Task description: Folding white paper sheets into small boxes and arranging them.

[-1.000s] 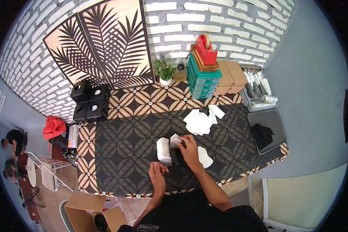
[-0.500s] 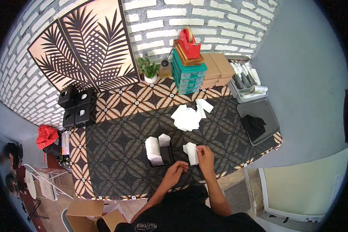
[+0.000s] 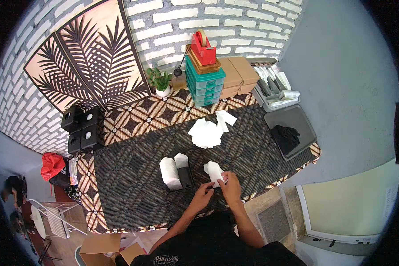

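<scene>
A folded white paper piece (image 3: 213, 170) lies near the table's front edge. My right hand (image 3: 231, 188) grips its right side, fingers bent over the edge. At its lower left corner my left hand (image 3: 201, 197) is closed, thumb and fingertips pinching the paper; the exact grip is small in view. Left of my hands stands a black open box (image 3: 185, 176) with a row of white paper pieces (image 3: 170, 173) upright along its left side and one more at its far end. Farther back lies a loose pile of flat white papers (image 3: 206, 134).
A grey tray (image 3: 304, 127) holding black cloth (image 3: 286, 138) sits at the right. Along the wall stand a teal drawer unit (image 3: 206, 88) under a red tape dispenser (image 3: 203, 53), cardboard boxes (image 3: 236, 73) and a potted plant (image 3: 159, 81). Black boxes (image 3: 82, 130) are stacked far left.
My left hand has moved right, from beside the paper to its lower corner. My right hand has shifted down along the paper's right side. The whole view has shifted slightly.
</scene>
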Demonstrator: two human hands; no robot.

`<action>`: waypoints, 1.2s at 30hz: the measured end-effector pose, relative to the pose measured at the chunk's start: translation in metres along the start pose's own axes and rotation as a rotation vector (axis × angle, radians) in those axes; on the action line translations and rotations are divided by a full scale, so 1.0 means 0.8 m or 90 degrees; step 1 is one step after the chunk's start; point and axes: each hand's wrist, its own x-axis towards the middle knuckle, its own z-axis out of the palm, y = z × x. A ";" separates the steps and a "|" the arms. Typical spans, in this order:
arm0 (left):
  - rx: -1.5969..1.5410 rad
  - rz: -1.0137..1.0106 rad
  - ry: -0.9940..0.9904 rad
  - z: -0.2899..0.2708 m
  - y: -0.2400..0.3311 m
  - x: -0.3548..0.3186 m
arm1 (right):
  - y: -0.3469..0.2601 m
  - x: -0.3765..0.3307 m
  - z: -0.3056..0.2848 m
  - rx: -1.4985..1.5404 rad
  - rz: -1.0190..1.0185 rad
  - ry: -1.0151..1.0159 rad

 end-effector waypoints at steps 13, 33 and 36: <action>-0.240 0.108 0.155 -0.011 0.046 -0.010 | -0.031 0.003 -0.001 0.598 0.177 -0.164; -0.276 0.060 0.141 -0.039 0.064 -0.029 | -0.079 0.012 0.002 0.899 0.327 -0.041; -0.299 0.093 0.150 -0.040 0.061 -0.035 | -0.087 0.001 0.004 0.704 0.182 -0.249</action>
